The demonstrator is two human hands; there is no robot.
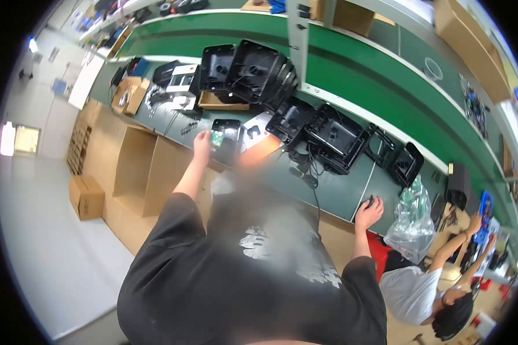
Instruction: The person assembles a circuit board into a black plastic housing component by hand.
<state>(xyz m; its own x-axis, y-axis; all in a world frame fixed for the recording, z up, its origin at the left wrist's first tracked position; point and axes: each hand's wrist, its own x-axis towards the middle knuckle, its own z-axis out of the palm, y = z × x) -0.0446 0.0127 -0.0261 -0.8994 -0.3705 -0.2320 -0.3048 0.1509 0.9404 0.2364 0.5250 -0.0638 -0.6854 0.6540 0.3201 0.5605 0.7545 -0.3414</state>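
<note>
My left hand is closed on the edge of a small green circuit board. It holds the board over a black plastic housing at the bench's near edge. Farther right, my right hand is curled around a small black part, whose kind I cannot make out. That hand is above the bench, left of a clear plastic bag with green boards in it. An orange sheet lies beside the black housing.
Black housings are stacked at the back, with more black housings and black cables in the middle. A cardboard box is at the far left. On the right a co-worker reaches toward a blue tray.
</note>
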